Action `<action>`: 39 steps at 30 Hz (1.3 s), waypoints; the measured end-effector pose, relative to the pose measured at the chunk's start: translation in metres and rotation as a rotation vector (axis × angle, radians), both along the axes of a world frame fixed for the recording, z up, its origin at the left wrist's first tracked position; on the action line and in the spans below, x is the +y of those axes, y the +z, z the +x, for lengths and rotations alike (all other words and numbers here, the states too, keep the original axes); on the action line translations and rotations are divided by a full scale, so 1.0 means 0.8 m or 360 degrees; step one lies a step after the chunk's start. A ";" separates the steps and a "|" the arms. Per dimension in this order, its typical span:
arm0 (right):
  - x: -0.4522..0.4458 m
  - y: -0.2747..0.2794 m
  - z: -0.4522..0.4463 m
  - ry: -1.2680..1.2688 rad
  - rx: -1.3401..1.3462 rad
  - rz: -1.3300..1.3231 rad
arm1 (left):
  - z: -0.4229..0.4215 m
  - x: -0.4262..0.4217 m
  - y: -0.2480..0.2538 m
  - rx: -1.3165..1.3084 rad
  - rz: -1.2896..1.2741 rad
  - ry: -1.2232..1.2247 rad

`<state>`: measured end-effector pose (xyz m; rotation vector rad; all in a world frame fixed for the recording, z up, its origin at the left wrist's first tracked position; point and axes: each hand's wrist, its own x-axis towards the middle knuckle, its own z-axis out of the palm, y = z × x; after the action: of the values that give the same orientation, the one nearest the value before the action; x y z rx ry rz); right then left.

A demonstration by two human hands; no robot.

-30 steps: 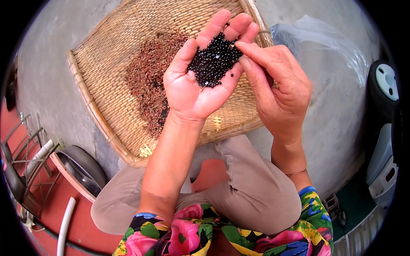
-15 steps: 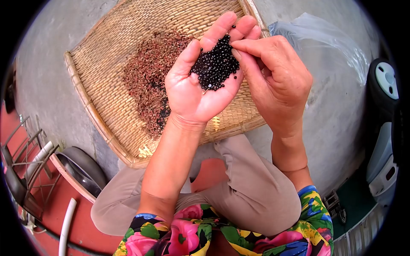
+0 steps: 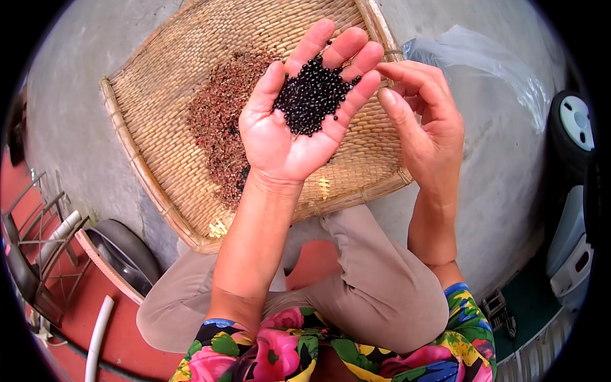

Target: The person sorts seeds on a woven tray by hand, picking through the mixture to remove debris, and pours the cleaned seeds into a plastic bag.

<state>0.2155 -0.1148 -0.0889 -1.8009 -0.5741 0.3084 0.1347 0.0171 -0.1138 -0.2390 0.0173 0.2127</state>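
The black seeds (image 3: 310,99) are small, round and glossy, each catching a speck of light; they lie heaped in the palm of the left hand (image 3: 270,140), a few scattered toward the fingers. They are too many to count. One sits alone high up, between the forefinger and middle finger.

That one palm faces up, slightly cupped, its fingers a little spread. The right hand (image 3: 433,130) is just beside it, near the little finger, thumb and forefinger apart; whether the two hands touch, I cannot tell.

Beneath is one woven tray (image 3: 149,127) with a bound rim, bearing one reddish-brown heap (image 3: 219,118) of fine, mixed bits, darker in places. Two pale yellow patches (image 3: 324,187) show near its closer edge. One clear plastic sheet (image 3: 496,73) lies crumpled on the grey floor (image 3: 490,191) to the right.
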 end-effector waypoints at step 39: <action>0.072 -0.056 -0.034 0.0161 0.2088 0.2180 | 0.011 -0.025 0.016 0.0522 0.1200 0.0540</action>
<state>0.1885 -0.0575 -0.1336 -0.0525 0.1439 0.8017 0.1435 -0.0027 -0.1013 0.5519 0.2188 0.5757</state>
